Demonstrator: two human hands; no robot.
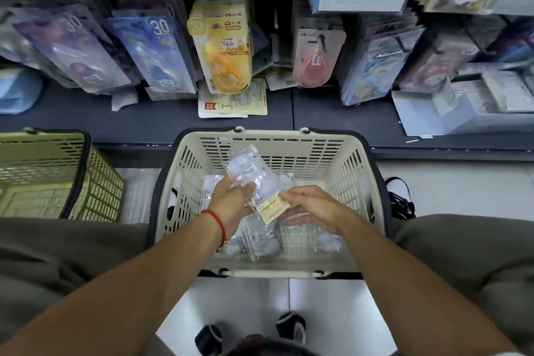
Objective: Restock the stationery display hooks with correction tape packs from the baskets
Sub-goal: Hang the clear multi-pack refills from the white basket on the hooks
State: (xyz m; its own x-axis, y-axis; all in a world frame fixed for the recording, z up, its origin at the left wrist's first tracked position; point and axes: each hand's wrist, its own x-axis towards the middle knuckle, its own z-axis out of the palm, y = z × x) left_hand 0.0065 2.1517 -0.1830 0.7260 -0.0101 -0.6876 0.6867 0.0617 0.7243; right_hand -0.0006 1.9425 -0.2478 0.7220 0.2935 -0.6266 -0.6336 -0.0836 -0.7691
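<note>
Head: L hand (pixel 231 199) w/ pack (pixel 250 170)

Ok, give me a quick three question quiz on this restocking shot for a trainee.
1. True or false: the cream basket still holds packs.
2. Which hand grips the clear pack: A left, B right, C neither?
3. Fill in: the other basket, on the left, is ____ in colour.

Key: 1 true. 2 A; the left hand holds it, while the right hand touches the cream label. 3 green.
</note>
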